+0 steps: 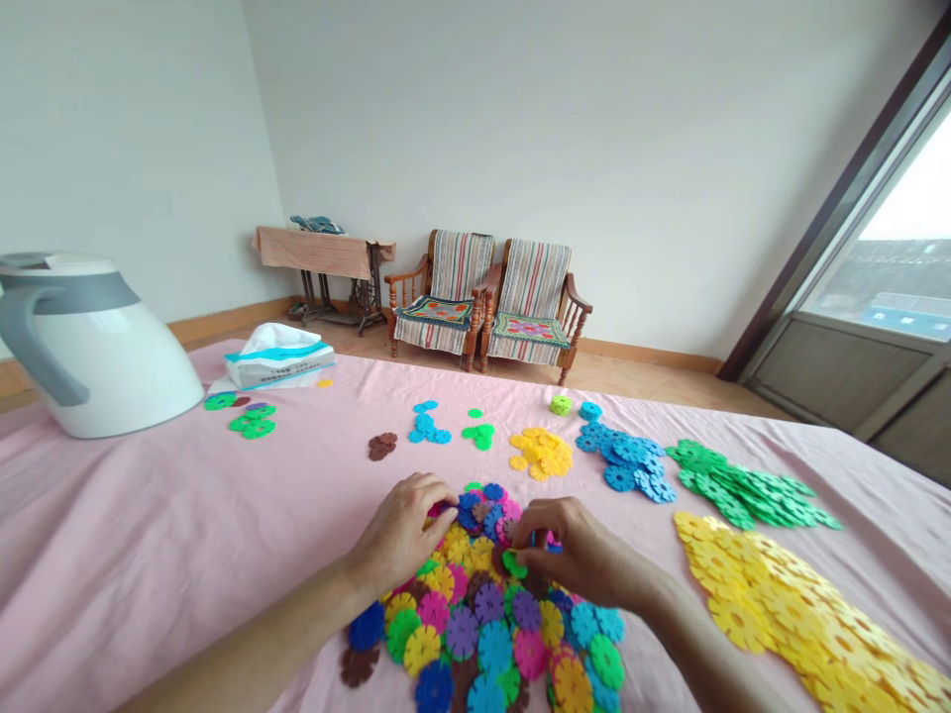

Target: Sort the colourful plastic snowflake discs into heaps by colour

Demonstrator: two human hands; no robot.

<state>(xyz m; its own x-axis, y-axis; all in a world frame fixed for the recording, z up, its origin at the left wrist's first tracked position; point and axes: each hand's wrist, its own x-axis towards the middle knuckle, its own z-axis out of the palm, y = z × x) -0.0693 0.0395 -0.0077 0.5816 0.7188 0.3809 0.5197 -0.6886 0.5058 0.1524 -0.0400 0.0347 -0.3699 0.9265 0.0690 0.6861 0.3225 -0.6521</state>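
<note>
Reaching into the mixed heap of colourful plastic notched discs [462,634] on the pink cloth-covered surface [245,515], I have both hands at its far part. My left hand [446,515] is curled, thumb and fingers slightly apart over the discs; I cannot tell whether it grips one. My right hand [520,550] is bent inward, fingertips at a bright green disc [514,564], though whether they pinch it I cannot tell. Yellow discs [794,604] lie piled to my right

A home room, with cushioned wooden armchairs [531,297] and tiled floor [616,371].
</note>
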